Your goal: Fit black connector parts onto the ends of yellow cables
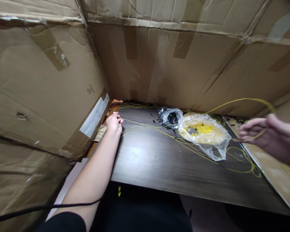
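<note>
My left hand (114, 123) is stretched out to the far left corner of the dark desk (154, 161), fingers curled shut on thin yellow cables (145, 125) that run across the desk. My right hand (263, 135) is raised at the right, fingers pinched on a loop of the same yellow cable (246, 100) that arcs up over the desk. Between the hands lies a clear plastic bag of small yellow parts (203, 130), and beside it a smaller clear bag of black parts (170, 116).
Cardboard boxes wall the desk in: a large one at the left (45, 93), one at the back (174, 64), and a flat one at the right (275, 167). Small black pieces (239, 121) lie scattered near the back right. A black cord (38, 208) crosses my left arm.
</note>
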`<action>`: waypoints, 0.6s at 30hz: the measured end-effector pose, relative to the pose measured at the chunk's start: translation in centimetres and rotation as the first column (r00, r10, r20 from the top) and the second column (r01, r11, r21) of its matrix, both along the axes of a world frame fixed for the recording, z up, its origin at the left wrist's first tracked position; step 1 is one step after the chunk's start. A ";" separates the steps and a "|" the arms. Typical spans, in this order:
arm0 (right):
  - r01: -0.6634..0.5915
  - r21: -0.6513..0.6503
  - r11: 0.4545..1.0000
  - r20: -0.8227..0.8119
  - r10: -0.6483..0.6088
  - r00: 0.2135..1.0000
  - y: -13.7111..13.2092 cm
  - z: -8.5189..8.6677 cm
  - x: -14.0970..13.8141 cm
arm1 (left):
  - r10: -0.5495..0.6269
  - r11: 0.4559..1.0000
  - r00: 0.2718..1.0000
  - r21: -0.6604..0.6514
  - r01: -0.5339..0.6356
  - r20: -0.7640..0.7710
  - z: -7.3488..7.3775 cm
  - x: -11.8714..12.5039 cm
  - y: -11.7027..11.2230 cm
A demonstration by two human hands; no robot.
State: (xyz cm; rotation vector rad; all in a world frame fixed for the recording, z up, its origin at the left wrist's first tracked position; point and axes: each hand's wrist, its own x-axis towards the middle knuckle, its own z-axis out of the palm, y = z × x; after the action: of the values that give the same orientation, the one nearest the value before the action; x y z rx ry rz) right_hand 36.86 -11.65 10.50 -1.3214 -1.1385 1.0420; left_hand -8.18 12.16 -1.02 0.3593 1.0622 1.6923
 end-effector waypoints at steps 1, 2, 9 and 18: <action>-0.039 -0.052 0.998 -0.076 0.035 0.997 0.2 -0.5 -2.7 | -0.013 1.000 1.000 0.008 0.013 -0.005 -0.1 0.1 0.0; -0.079 -0.079 0.994 -0.162 0.065 0.985 0.5 -0.9 -5.4 | -0.025 1.000 1.000 0.017 0.025 -0.011 -0.2 0.3 -0.1; -0.234 0.141 0.962 -0.542 0.273 0.795 1.3 -0.6 -17.2 | -0.096 0.993 0.993 0.068 0.100 -0.065 -0.9 0.8 -0.6; -0.070 0.236 0.969 -0.392 0.161 0.906 1.5 -1.4 -19.6 | -0.188 0.975 0.978 0.100 0.197 -0.093 -0.6 1.3 -1.3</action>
State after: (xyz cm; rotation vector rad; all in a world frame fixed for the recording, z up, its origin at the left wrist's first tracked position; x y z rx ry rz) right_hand 17.21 -10.19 9.13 -0.8185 -0.9840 1.1785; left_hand -6.84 10.91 -1.65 0.5891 0.9642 1.5754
